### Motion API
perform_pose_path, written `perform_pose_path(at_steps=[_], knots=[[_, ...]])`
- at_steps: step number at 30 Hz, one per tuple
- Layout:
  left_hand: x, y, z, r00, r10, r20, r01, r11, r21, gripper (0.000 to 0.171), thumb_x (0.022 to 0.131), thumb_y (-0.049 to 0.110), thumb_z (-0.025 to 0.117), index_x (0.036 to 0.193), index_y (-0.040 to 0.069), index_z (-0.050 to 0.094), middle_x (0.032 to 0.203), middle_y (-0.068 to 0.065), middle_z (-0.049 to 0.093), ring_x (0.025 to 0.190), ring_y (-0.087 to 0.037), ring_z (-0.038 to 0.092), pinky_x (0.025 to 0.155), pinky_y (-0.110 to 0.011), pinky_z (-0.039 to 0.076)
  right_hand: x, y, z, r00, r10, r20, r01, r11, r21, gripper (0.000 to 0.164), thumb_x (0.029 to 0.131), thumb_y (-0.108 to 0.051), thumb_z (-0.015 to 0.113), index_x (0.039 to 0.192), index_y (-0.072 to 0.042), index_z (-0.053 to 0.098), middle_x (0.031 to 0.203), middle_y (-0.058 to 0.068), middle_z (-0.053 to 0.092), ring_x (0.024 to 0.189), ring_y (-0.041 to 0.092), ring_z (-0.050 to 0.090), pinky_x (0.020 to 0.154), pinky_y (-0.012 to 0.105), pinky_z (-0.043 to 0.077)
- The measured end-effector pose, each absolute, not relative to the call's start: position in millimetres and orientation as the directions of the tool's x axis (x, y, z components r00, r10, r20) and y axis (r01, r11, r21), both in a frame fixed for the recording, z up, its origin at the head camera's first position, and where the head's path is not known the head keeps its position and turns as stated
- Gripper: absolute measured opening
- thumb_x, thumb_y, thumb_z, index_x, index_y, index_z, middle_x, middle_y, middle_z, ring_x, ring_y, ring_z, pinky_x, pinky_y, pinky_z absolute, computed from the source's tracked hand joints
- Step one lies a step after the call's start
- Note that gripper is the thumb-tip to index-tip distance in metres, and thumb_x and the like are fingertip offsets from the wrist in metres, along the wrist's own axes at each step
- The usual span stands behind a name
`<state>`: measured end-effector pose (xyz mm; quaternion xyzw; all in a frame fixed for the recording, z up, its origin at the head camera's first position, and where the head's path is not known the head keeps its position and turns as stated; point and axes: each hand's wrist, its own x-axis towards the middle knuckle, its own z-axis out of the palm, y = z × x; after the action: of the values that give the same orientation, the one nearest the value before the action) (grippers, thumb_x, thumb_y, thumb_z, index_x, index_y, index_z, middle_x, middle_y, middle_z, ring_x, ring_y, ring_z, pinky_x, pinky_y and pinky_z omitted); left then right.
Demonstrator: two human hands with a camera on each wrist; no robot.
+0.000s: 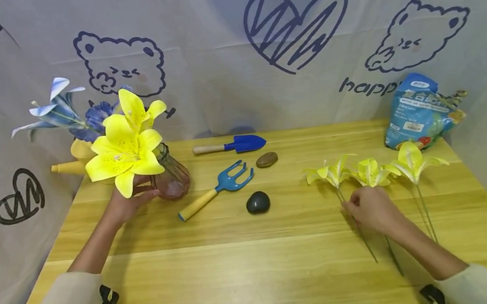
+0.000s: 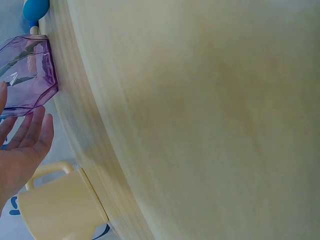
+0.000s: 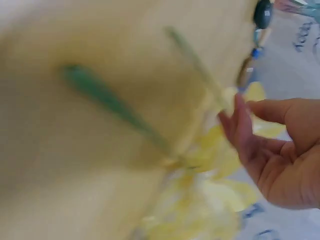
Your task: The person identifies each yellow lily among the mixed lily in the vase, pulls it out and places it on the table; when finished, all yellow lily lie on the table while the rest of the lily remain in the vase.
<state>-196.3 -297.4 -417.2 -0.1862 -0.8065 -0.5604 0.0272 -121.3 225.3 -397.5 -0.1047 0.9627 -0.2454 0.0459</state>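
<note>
On the left, my left hand (image 1: 129, 202) holds the side of a pinkish clear glass vase (image 1: 174, 180), thumb and fingers against the glass. The vase (image 2: 30, 75) tilts a little in the head view. A large yellow lily (image 1: 127, 145) and blue and purple flowers (image 1: 60, 110) stand out above it, covering part of its neck. At the right, my right hand (image 1: 373, 207) pinches the stem of the leftmost of three yellow lilies (image 1: 334, 174) with its fingertips. The middle lily (image 1: 369, 172) lies partly under this hand; the right-hand lily (image 1: 411, 163) lies beside it.
A yellow watering can (image 2: 60, 205) stands behind the vase. Mid-table lie a blue trowel (image 1: 249, 143), a blue hand fork (image 1: 230, 178), a brown stone (image 1: 267, 160) and a black stone (image 1: 258, 202). A blue bag (image 1: 417, 112) stands at the back right against the cloth wall.
</note>
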Motion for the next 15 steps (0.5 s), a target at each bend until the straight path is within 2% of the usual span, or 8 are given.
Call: perform_pose_path(at_steps=[2,4,8,10,15], knots=[[-197.9,-297.4,-416.6,-0.926,0.272,0.261,0.34,0.307,0.889,0.057,0.075,-0.011,0.063,0.126,0.006,0.044,0.114,0.003,0.053,0.102,-0.029,0.052,0.078,-0.031,0.05,-123.7,214.3,-385.4,-0.97,-0.243,0.01,-0.224,0.877,-0.426,0.032,0.084,-0.018,0.061,0.054,-0.007,0.058,0.04,-0.003,0.043,0.031,0.005,0.032,0.031,0.017,0.027],[-198.8,-297.5,-415.7,-0.926,0.273,0.261,0.342,0.309,0.888,0.058,0.074,-0.011,0.063,0.127,0.006,0.044,0.115,0.004,0.052,0.103,-0.03,0.052,0.078,-0.031,0.049,-128.4,197.5,-371.1,-0.966,-0.259,0.02,-0.243,0.875,-0.419,0.03,0.083,-0.02,0.062,0.056,-0.007,0.058,0.044,-0.002,0.047,0.033,0.004,0.034,0.032,0.018,0.03],[-198.1,-296.9,-414.1,-0.927,0.276,0.252,0.336,0.317,0.887,0.058,0.075,-0.01,0.063,0.127,0.008,0.044,0.115,0.003,0.052,0.103,-0.032,0.051,0.078,-0.03,0.05,-143.1,153.7,-345.0,-0.957,-0.291,-0.016,-0.233,0.797,-0.557,0.021,0.083,-0.027,0.062,0.085,-0.007,0.067,0.069,-0.001,0.063,0.051,0.006,0.054,0.045,0.022,0.045],[-197.3,-296.2,-413.6,-0.928,0.279,0.248,0.332,0.315,0.889,0.059,0.075,-0.009,0.063,0.127,0.008,0.043,0.115,0.003,0.051,0.103,-0.034,0.051,0.078,-0.029,0.05,-153.1,128.8,-337.1,-0.944,-0.328,0.026,-0.272,0.733,-0.623,0.022,0.082,-0.028,0.063,0.09,-0.008,0.067,0.075,-0.002,0.063,0.06,0.007,0.057,0.052,0.022,0.048],[-194.5,-294.3,-411.3,-0.931,0.278,0.238,0.32,0.304,0.897,0.06,0.074,-0.011,0.063,0.128,0.006,0.042,0.115,0.003,0.05,0.104,-0.039,0.048,0.078,-0.028,0.049,-180.7,66.3,-330.2,-0.875,-0.443,0.197,-0.424,0.502,-0.754,0.02,0.08,-0.025,0.065,0.093,-0.011,0.068,0.081,-0.004,0.063,0.071,0.007,0.057,0.062,0.021,0.049]])
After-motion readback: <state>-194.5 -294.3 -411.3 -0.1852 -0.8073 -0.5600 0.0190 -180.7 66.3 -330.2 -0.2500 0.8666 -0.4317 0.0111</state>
